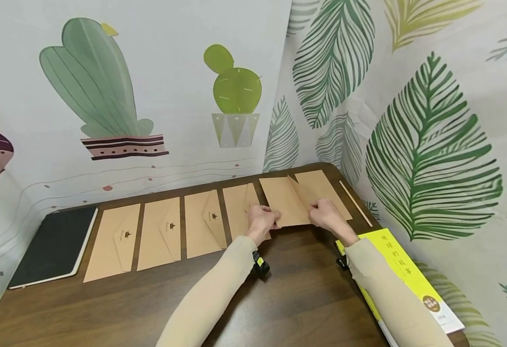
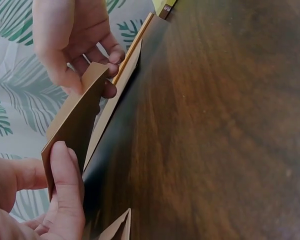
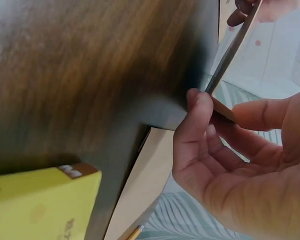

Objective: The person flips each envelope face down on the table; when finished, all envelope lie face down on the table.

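A brown kraft envelope point(image 1: 281, 200) is lifted slightly off the table between both hands. My left hand point(image 1: 262, 220) pinches its left side near the lower corner, thumb on one face in the left wrist view. At the folded flap edge on the other side, my right hand point(image 1: 326, 215) pinches the paper between thumb and fingers point(image 3: 195, 122). The flap stands partly raised. Beside the right hand lies another envelope point(image 1: 322, 185), flat on the table. Partly hidden under the left hand is one more envelope point(image 1: 235, 200).
Three envelopes point(image 1: 203, 224) with crown prints lie in a row to the left. A black notebook point(image 1: 56, 246) ends that row. On the right are a thin wooden stick point(image 1: 355, 204) and a yellow book point(image 1: 398, 262), partly under the right forearm. Printed fabric walls point(image 1: 184, 96) rise behind the table point(image 1: 279, 299).
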The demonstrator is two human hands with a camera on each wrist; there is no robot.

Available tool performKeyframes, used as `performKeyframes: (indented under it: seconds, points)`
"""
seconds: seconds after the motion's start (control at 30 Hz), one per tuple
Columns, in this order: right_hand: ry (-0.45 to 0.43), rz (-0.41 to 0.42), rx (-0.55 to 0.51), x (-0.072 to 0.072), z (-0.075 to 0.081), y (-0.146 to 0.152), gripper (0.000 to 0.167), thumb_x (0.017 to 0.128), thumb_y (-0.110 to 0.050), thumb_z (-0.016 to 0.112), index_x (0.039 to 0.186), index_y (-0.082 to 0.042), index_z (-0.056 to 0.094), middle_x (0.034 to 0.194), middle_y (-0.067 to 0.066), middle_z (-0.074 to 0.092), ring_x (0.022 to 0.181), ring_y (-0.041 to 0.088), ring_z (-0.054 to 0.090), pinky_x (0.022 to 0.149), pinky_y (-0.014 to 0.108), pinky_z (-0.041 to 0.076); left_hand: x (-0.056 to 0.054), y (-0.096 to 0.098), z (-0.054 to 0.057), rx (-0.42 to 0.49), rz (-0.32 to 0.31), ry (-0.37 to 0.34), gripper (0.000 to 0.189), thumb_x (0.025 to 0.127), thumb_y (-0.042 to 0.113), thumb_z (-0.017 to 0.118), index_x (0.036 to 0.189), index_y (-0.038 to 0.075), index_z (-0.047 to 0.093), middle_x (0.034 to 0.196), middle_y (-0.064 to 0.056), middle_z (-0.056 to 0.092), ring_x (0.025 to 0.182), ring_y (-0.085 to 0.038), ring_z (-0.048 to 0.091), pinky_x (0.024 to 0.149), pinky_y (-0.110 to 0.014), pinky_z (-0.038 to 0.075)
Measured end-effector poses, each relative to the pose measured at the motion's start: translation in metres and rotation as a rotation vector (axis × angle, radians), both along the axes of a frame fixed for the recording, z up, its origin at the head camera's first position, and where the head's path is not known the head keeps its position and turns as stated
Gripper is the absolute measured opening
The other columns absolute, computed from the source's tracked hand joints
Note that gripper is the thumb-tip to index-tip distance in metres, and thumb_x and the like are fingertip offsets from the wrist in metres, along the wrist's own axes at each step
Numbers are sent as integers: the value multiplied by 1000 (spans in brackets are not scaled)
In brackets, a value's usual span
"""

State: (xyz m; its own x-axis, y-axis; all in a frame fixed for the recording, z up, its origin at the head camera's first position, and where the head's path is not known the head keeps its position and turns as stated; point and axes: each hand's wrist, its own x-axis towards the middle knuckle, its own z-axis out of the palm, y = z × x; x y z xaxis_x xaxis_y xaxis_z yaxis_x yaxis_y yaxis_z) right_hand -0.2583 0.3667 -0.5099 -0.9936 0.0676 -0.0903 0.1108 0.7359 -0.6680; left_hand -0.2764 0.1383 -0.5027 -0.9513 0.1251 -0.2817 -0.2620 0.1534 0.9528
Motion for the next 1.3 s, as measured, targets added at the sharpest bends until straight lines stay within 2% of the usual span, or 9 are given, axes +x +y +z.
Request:
performKeyframes:
  seconds: [0.1, 0.17, 0.23, 0.3, 0.4, 0.6, 0.93, 1.17, 1.3]
  points:
    - [-58, -31, -30, 9, 16, -11, 37, 108, -27, 51, 76, -13, 63, 65, 2, 60, 60, 19, 62, 58, 30, 49, 0, -1, 1, 9, 1, -2, 18, 90, -1, 75, 107, -6, 74, 92, -7, 66, 54, -13, 68, 66, -32, 68]
    - [-118, -65, -61, 14, 27, -19, 43, 113, -38, 50, 100, -5, 73, 76, 6, 64, 70, 21, 67, 66, 30, 56, 0, -1, 2, 12, 6, 0, 19, 90, -1, 74, 108, -6, 74, 91, -7, 67, 53, -13, 67, 66, -32, 68]
    - [-166, -92, -82, 17, 35, -25, 51, 115, -42, 49, 123, 3, 71, 89, 11, 66, 78, 22, 70, 72, 31, 60, 1, -1, 2, 18, 14, 2, 21, 89, -2, 75, 110, -6, 73, 91, -7, 67, 53, -13, 67, 65, -32, 68]
    - [-176, -103, -80, 18, 35, -27, 53, 116, -39, 49, 134, 7, 67, 99, 14, 65, 81, 23, 71, 73, 30, 62, 1, 0, 2, 22, 24, -2, 22, 89, -3, 76, 110, -7, 73, 91, -7, 68, 53, -13, 67, 64, -31, 67]
    - [-172, -113, -70, 17, 34, -29, 48, 115, -36, 53, 127, 8, 69, 103, 15, 65, 79, 21, 70, 69, 28, 60, 2, 1, 3, 20, 37, -3, 21, 89, -3, 76, 110, -7, 74, 91, -7, 68, 54, -13, 68, 62, -29, 66]
    - [-149, -136, -101, 16, 34, -30, 39, 110, -35, 62, 111, 3, 72, 89, 5, 61, 75, 16, 62, 63, 24, 56, 3, 5, 6, 41, 64, -6, 18, 90, -4, 77, 107, -8, 74, 89, -6, 63, 56, -14, 66, 61, -28, 66]
    - [-135, -179, -133, 17, 31, -26, 35, 103, -28, 72, 114, 5, 69, 104, 13, 66, 72, 14, 63, 63, 23, 55, 4, 7, 5, 35, 32, -21, 24, 92, -2, 78, 114, -9, 73, 101, -12, 70, 65, -18, 74, 63, -30, 67]
    - [-126, -192, -165, 12, 32, -25, 25, 101, -24, 74, 103, -2, 63, 70, -2, 57, 61, 12, 55, 62, 26, 47, 5, 6, 5, -22, 13, -52, 30, 93, 3, 79, 120, -8, 73, 118, -20, 73, 61, -19, 78, 65, -30, 67]
    - [-97, -208, -194, 11, 35, -27, 25, 100, -20, 73, 108, -1, 61, 69, -5, 57, 63, 12, 54, 61, 27, 45, 7, 8, 4, -38, 1, -64, 26, 93, 5, 81, 115, -7, 73, 112, -19, 75, 62, -21, 79, 74, -36, 69]
